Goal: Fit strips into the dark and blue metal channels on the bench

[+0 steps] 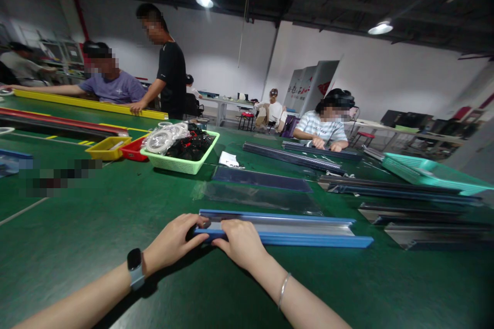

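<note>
A blue channel profile [316, 239] with a silvery inner face lies lengthwise in front of me on the green table. My left hand [181, 236] is closed around its left end, thumb along the near side. A small dark piece [207, 224] shows by the left fingertips; what it is I cannot make out. Just to the right, my right hand [241, 239] grips the near wall of the same profile, with its fingers over the top edge and partly hidden inside. Beyond the profile lie a clear plastic sheet [262, 196] and a dark flat panel [262, 179].
A light green basket [177, 164] holds bagged rings and black parts, beside red [134, 150] and yellow [108, 148] trays. Several dark profiles [393, 187] and a turquoise basket [432, 175] lie to the right. Co-workers sit or stand across the table, two at a yellow profile [92, 104].
</note>
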The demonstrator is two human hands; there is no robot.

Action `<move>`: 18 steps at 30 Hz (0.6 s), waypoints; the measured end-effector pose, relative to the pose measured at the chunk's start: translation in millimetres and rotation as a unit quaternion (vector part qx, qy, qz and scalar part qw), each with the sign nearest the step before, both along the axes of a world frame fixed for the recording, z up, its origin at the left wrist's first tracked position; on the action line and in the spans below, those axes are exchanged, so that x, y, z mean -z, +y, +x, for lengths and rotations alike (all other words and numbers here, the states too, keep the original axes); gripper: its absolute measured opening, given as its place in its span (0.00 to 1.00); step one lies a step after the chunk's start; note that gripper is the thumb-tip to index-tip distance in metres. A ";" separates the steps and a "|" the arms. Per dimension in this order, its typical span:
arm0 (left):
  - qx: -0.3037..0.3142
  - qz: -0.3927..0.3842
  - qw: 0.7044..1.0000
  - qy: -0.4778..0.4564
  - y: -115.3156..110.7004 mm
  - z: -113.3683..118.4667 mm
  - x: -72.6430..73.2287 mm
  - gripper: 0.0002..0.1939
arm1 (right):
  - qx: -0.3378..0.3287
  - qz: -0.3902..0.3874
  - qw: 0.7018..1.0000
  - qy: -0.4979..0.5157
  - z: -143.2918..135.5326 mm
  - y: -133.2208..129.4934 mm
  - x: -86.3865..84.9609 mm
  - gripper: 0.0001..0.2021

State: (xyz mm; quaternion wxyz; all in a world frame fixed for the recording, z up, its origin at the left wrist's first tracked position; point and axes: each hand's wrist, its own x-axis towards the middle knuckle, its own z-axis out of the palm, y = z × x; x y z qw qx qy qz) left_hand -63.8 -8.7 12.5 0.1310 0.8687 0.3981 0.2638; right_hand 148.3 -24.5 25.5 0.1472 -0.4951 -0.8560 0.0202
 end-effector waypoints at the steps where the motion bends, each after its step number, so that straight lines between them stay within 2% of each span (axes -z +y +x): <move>1: 0.000 0.000 1.000 -0.010 0.0 0.1 -0.2 0.12 | 0.000 -0.001 1.000 -0.001 -0.6 0.0 0.4 0.15; 5: 0.008 0.012 1.000 -0.021 -2.2 -0.5 -2.5 0.11 | -0.002 -0.002 1.000 0.005 -7.4 -1.1 0.9 0.15; 10: 0.004 0.050 0.999 0.019 -2.5 -0.7 0.4 0.12 | 0.004 0.001 1.000 0.006 -17.1 -4.6 2.2 0.14; 15: 0.013 0.091 0.994 0.059 1.3 -0.3 7.9 0.14 | -0.019 0.013 1.000 -0.010 -13.8 -4.2 -1.2 0.14; 18: 0.009 0.094 0.993 0.067 -0.2 -0.2 7.3 0.15 | -0.017 0.015 1.000 -0.019 -9.0 -2.4 -3.3 0.15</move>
